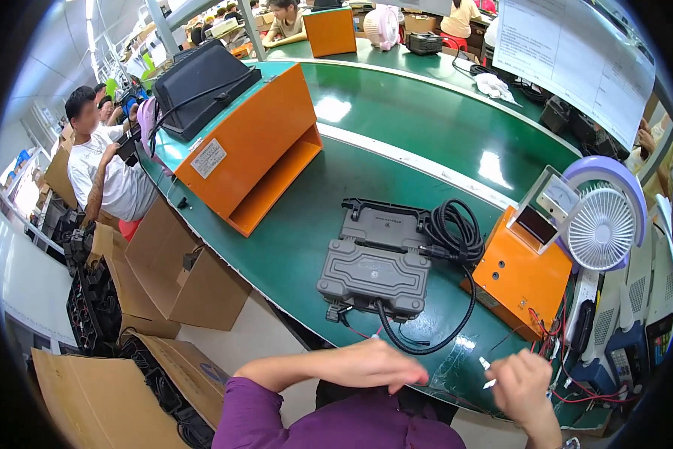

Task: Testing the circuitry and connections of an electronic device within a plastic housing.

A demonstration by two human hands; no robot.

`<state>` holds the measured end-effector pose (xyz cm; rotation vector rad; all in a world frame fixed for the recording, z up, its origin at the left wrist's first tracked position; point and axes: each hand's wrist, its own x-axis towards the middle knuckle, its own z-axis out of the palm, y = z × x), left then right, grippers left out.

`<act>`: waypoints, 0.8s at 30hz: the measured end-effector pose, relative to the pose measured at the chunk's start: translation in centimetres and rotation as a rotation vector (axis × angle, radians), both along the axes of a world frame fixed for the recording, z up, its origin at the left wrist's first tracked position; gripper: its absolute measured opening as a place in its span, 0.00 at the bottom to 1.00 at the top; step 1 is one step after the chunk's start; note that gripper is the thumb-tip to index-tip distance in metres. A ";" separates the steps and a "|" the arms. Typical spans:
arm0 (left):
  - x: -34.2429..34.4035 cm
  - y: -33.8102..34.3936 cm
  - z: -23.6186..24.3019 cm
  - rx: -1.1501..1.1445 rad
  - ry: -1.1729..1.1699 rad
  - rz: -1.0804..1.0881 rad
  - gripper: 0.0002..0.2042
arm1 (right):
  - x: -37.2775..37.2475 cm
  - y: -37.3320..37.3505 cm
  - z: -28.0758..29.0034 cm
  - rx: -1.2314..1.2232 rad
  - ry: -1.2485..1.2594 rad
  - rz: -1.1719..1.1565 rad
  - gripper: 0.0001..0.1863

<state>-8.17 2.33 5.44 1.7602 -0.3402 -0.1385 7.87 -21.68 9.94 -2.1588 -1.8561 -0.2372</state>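
Note:
My left hand (381, 365) is blurred over the bench's near edge, its fingers stretched out toward the right. My right hand (522, 382) is curled around a small white connector (485, 365), with thin wires nearby. Beyond my hands a grey hard-shelled unit (374, 273) lies on the green bench (291, 224), a coiled black cable (456, 232) on it and a corrugated hose looping below. At its right stands an orange box (520, 277) with a meter (550, 194) on top and red and black leads at its lower right.
A large orange open-fronted box (243, 142) carries a black device (202, 86). A purple fan (602, 217) and power strip (587, 288) sit right. Cardboard boxes (179, 277) stand left. A co-worker (101, 172) sits far left; others work behind. A paper sheet (572, 60) hangs upper right.

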 end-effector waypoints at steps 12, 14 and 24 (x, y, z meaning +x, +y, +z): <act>9.6 19.6 -4.8 0.803 0.021 0.601 0.24 | 7.2 19.1 -4.1 0.204 0.582 -0.266 0.30; 9.2 20.4 -3.8 0.946 0.075 0.546 0.21 | 4.4 19.7 -1.5 0.510 0.457 -0.101 0.31; 9.2 22.0 0.1 0.657 0.318 0.214 0.22 | -2.1 18.3 -4.5 0.298 0.101 0.520 0.32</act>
